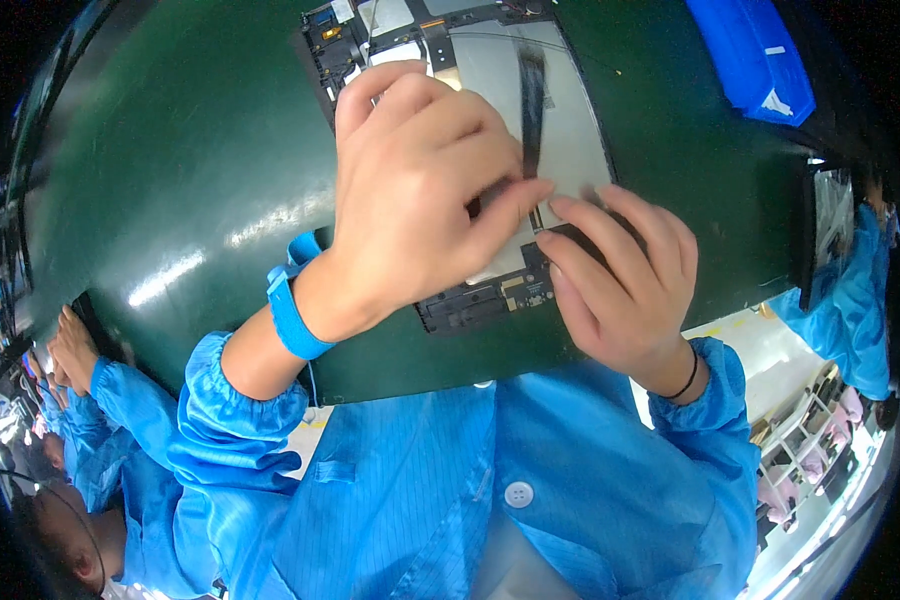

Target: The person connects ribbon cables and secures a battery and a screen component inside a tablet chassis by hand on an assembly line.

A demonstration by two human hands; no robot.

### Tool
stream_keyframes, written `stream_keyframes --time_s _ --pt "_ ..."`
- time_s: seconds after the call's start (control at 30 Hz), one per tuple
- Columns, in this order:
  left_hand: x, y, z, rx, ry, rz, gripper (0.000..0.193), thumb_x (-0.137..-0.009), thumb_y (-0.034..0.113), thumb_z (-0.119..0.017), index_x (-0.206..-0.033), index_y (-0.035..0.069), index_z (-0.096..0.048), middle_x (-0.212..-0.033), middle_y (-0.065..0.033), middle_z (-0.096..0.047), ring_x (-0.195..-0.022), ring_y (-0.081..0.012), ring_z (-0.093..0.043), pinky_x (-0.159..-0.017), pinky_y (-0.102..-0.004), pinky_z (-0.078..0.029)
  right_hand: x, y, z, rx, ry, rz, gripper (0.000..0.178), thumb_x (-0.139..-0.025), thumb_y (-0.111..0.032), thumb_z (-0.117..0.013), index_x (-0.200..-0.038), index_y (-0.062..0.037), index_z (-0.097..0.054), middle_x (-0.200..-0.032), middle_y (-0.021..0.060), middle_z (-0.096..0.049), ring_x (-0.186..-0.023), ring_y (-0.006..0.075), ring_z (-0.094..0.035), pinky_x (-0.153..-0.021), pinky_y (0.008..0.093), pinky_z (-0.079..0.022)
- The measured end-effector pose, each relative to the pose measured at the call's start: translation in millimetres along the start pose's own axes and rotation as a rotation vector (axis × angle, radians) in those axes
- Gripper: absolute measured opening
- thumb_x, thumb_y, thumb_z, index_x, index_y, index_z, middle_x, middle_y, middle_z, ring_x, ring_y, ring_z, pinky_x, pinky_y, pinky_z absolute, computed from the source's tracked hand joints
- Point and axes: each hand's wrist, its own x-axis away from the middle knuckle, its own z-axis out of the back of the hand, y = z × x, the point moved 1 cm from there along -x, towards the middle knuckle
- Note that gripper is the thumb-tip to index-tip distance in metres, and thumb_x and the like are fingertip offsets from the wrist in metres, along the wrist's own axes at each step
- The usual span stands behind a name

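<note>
An opened tablet-like device (580, 130) lies on the dark green table, its pale flat panel and black circuit parts exposed. Over its middle my left hand (420, 180) is closed, the thumb stretched toward my right hand. A dark narrow strip (532, 100), blurred, runs away from beside the left thumb; whether the left fingers grip it is hidden. My right hand (630, 275) rests at the device's near right part, fingers curved and apart, tips near the black board (485, 300) at the near edge. A blue strap (295, 320) circles my left wrist.
A bright blue object (755, 60) sits at the far right of the green table (170, 150). A co-worker's hand (73, 345) rests near the table's left edge. Another blue-sleeved person (840, 310) is at the right, near a white rack (810, 445).
</note>
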Motion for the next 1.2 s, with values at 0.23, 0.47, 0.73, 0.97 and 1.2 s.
stream_keyframes --time_s 0.23,0.47,0.73,0.97,1.2 --pt "4 7 5 0.037 0.127 -0.249 0.018 -0.061 0.024 -0.082 -0.073 0.016 -0.07 -0.073 0.0039 -0.06 -0.077 -0.0182 -0.055 -0.089 -0.0393 -0.036 -2 -2 -2 0.01 0.049 0.0 0.02 -0.073 -0.017 -0.067 -0.092 -0.0132 -0.069 -0.11 0.0023 -0.066 -0.106 0.0243 -0.06 -0.088 0.0393 -0.045" --pt "0 -7 0 0.044 0.003 0.099 0.023 -0.065 0.028 -0.084 -0.065 0.012 -0.067 -0.067 0.0019 -0.058 -0.071 -0.0187 -0.053 -0.08 -0.0354 -0.034 -2 -6 -2 0.021 0.025 0.0 0.02 -0.072 -0.017 -0.068 -0.092 -0.0137 -0.069 -0.111 0.0017 -0.066 -0.106 0.0242 -0.06 -0.088 0.0387 -0.045" --pt "-2 -3 1 0.014 -0.009 0.154 0.025 -0.064 0.029 -0.084 -0.063 0.01 -0.067 -0.066 0.0007 -0.057 -0.072 -0.021 -0.054 -0.08 -0.0363 -0.035 0 -5 1 0.031 0.027 0.007 0.022 -0.072 -0.016 -0.068 -0.093 -0.0141 -0.071 -0.111 0.0022 -0.066 -0.107 0.0246 -0.06 -0.089 0.0383 -0.044" --pt "3 -7 1 0.008 0.04 0.113 0.026 -0.064 0.029 -0.084 -0.063 0.009 -0.067 -0.064 0.0001 -0.055 -0.072 -0.0214 -0.053 -0.078 -0.0362 -0.035 -2 -9 0 0.023 0.015 0.007 0.022 -0.072 -0.016 -0.068 -0.093 -0.0141 -0.071 -0.111 0.0032 -0.066 -0.107 0.0249 -0.06 -0.089 0.0388 -0.044" --pt "3 -10 -1 0.004 0.05 0.095 0.026 -0.065 0.03 -0.084 -0.062 0.01 -0.067 -0.064 -0.0006 -0.052 -0.072 -0.0218 -0.053 -0.077 -0.0367 -0.035 -5 -10 3 -0.001 0.0 -0.004 0.021 -0.072 -0.015 -0.068 -0.093 -0.013 -0.071 -0.111 0.0034 -0.066 -0.108 0.0251 -0.06 -0.089 0.0384 -0.043"
